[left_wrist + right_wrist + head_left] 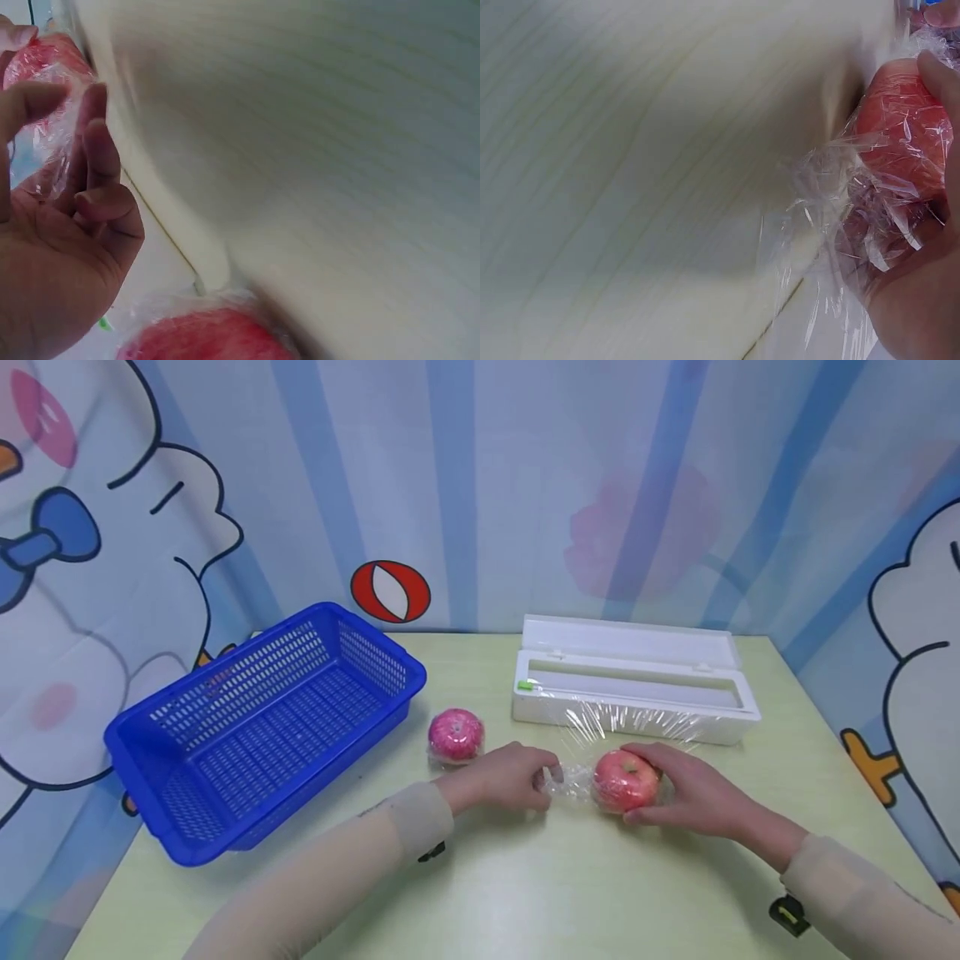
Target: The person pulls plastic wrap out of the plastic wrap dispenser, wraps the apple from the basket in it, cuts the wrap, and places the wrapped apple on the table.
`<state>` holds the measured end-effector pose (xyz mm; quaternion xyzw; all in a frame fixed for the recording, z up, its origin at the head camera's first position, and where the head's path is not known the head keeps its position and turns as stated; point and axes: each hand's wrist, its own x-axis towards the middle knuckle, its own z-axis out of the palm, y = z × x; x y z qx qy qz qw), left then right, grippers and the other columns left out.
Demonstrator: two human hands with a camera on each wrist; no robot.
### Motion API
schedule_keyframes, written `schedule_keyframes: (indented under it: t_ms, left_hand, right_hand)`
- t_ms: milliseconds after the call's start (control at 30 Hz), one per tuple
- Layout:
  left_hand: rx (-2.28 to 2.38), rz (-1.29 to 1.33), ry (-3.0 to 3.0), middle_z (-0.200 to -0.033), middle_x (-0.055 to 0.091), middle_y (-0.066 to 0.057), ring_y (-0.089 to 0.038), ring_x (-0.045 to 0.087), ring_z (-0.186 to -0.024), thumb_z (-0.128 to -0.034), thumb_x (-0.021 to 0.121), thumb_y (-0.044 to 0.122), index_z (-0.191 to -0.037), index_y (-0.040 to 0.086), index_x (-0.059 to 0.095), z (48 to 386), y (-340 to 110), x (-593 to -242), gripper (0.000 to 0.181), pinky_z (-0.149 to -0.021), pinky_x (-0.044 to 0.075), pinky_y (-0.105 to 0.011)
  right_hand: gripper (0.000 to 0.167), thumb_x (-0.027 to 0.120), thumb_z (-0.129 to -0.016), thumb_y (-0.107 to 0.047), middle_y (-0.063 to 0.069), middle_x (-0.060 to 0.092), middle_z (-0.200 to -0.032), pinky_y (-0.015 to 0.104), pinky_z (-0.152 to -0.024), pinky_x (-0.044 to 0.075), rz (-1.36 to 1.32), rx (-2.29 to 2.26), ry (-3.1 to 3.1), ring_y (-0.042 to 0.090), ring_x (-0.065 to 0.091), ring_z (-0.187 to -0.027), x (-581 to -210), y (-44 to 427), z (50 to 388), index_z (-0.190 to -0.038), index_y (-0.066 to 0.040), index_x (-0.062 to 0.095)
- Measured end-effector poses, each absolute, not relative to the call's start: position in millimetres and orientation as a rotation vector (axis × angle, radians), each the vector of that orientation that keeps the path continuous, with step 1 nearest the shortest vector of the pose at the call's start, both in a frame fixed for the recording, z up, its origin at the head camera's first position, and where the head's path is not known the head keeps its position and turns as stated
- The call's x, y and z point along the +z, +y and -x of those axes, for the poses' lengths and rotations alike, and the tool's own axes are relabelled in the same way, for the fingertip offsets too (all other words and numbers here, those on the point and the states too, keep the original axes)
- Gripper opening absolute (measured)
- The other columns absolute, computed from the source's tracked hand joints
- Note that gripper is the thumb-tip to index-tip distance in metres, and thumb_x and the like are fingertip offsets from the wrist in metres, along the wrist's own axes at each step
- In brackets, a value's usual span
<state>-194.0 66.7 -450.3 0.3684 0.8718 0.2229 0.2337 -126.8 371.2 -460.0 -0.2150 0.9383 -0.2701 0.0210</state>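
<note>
My right hand (693,789) grips a red apple (626,781) near the table's middle, with fingers and thumb on either side of it. Cling film (907,127) covers the apple, and loose crumpled film lies against the right palm in the right wrist view. To the left of the apple, my left hand (510,777) pinches a gathered end of the film (573,781) between thumb and fingers. Just behind the left hand sits a pink-red round fruit (456,733), also wrapped in film. From the apple, a clear sheet stretches back to the white cling film box (637,720).
The white box's lid (630,641) stands raised, with a small green piece (525,685) at the left of its front edge. A blue plastic basket (300,793) stands at the table's left. A printed curtain (510,493) hangs behind the table (525,893).
</note>
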Motion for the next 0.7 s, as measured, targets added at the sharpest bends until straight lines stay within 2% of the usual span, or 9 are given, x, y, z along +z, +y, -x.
schedule_keyframes:
  t_ms: [133,267,400,600,700]
  left_hand:
    - [0.584,-1.038,2.414,-0.084,0.063,0.006,-0.009,0.057,-0.078,-0.0934,0.082,0.021,-0.115,0.013,0.072,197.9,65.1,-453.6,0.025,-0.073,0.051,-0.024]
    - [0.58,-1.084,2.441,-0.091,0.061,0.005,-0.01,0.056,-0.086,-0.0939,0.08,0.016,-0.102,0.015,0.073,199.1,65.1,-454.3,0.011,-0.081,0.052,-0.025]
    - [0.623,-1.112,2.452,-0.1,0.062,0.004,-0.012,0.058,-0.094,-0.0952,0.077,0.013,-0.101,0.015,0.072,199.5,64.5,-454.7,0.008,-0.09,0.053,-0.028]
    - [0.64,-1.106,2.39,-0.088,0.063,0.005,-0.012,0.057,-0.082,-0.0988,0.073,0.016,-0.097,0.02,0.065,200.1,63.8,-456.9,0.009,-0.075,0.051,-0.026]
    - [0.639,-1.097,2.388,-0.087,0.064,0.006,-0.012,0.057,-0.08,-0.0993,0.072,0.019,-0.098,0.022,0.062,201.4,62.1,-456.4,0.011,-0.073,0.05,-0.026]
  right_hand:
    - [0.098,0.096,-0.076,-0.05,0.016,0.064,-0.143,0.067,-0.105,0.051,0.667,-0.835,2.892,0.042,0.06,-0.131,-458.6,371.9,124.7,-0.152,-0.004,0.054]
    - [0.106,0.095,-0.077,-0.052,0.017,0.064,-0.142,0.06,-0.098,0.056,0.633,-0.829,2.866,0.038,0.065,-0.124,-455.5,378.4,119.7,-0.157,-0.001,0.047]
    - [0.105,0.093,-0.079,-0.054,0.015,0.066,-0.138,0.058,-0.095,0.057,0.55,-0.799,2.844,0.034,0.067,-0.119,-453.4,391.2,112.0,-0.157,0.0,0.046]
    - [0.09,0.087,-0.083,-0.058,0.014,0.07,-0.132,0.061,-0.099,0.056,0.471,-0.671,2.848,0.036,0.067,-0.119,-456.9,411.8,98.4,-0.147,-0.001,0.059]
    - [0.085,0.085,-0.086,-0.058,0.014,0.072,-0.132,0.062,-0.1,0.055,0.459,-0.649,2.844,0.038,0.068,-0.121,-457.7,419.3,92.0,-0.146,-0.002,0.06]
